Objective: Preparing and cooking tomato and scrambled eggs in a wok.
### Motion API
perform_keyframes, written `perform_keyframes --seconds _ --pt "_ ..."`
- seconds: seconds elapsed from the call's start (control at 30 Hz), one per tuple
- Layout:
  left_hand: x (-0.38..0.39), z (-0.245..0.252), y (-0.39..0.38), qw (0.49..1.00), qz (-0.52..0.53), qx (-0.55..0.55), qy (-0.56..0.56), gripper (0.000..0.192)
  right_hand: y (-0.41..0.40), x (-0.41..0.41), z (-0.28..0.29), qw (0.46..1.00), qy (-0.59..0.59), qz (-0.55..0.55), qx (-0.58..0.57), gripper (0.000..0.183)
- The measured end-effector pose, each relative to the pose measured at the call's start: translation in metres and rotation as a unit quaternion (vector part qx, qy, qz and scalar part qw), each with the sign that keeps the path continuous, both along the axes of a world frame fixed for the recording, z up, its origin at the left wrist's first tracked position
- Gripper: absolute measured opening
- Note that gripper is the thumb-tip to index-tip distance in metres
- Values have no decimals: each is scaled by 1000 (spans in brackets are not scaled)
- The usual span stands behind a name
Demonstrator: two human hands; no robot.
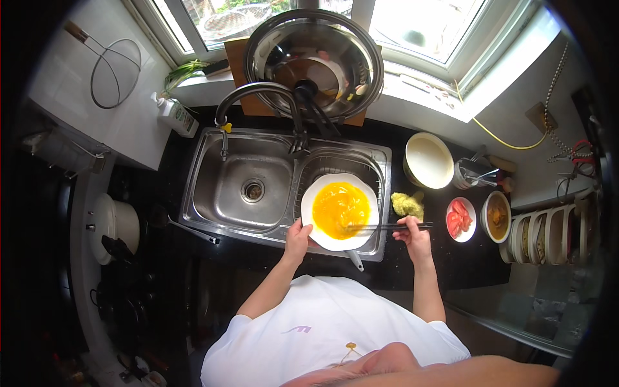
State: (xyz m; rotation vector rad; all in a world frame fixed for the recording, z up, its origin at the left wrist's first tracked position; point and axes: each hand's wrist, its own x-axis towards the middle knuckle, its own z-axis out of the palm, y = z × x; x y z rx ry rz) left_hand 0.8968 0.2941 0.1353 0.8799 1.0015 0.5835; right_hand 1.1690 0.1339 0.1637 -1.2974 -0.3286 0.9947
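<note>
My left hand (299, 241) grips the near left rim of a white plate with a wavy edge (309, 198), its thumb on top. Beaten egg (341, 208), bright yellow with paler streaks, lies in the plate's hollow. In my right hand (415, 238) is a pair of dark chopsticks (392, 226), held almost level, with their tips in the egg. The plate is over the right basin of a steel double sink, above a wire drain basket (382, 167). A grey handle (355, 261) sticks out from under the plate's near edge.
Right of the sink lie a yellow-green scrubbing cloth (407, 205), a deep cream bowl (429, 160), a small bowl of cut tomato (460, 220) and a bowl of brownish liquid (496, 216). The arched faucet (256, 88) rises behind the left basin (227, 193). A spatula (193, 232) lies left.
</note>
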Motion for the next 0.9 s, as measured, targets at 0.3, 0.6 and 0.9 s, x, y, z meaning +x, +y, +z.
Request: perform_keyframes --seconds 0.3,0.6,0.9 --pt "2 7 1 1000 -10 17 3 27 15 7 -14 996 78 19 49 24" --pt "1 10 -1 999 -8 29 -13 26 35 3 -15 997 57 -29 34 24" --pt "1 10 0 999 -12 26 -17 26 31 6 -10 998 54 38 4 26"
